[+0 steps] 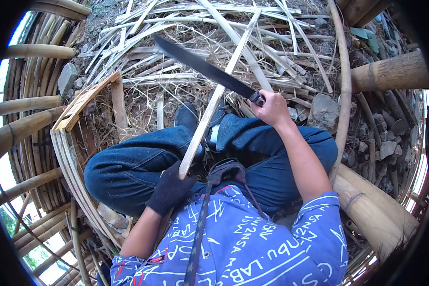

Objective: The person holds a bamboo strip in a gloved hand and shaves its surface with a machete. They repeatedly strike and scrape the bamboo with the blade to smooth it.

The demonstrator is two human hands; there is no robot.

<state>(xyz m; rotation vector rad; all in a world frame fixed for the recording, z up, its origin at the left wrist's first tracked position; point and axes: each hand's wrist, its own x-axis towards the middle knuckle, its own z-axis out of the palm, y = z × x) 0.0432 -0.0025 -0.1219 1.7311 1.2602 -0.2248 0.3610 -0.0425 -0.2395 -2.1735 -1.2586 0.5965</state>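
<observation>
My left hand (172, 187), in a dark knit glove, is closed around the near end of a long pale bamboo strip (218, 95). The strip slants up and away over my folded legs. Bare and closed, my right hand (272, 108) grips the dark handle of a machete (202, 66). Its long dark blade points to the upper left and crosses over the strip in this view. Beneath the blade, many split bamboo strips and thin shavings (176, 71) cover the ground.
A wooden frame with stacked strips (73, 124) stands on my left. Thick bamboo poles (388, 74) and a large bamboo trunk (374, 209) flank my right side. Broken concrete chunks (324, 112) lie beyond my right knee, and a grey stone (67, 78) sits at the far left.
</observation>
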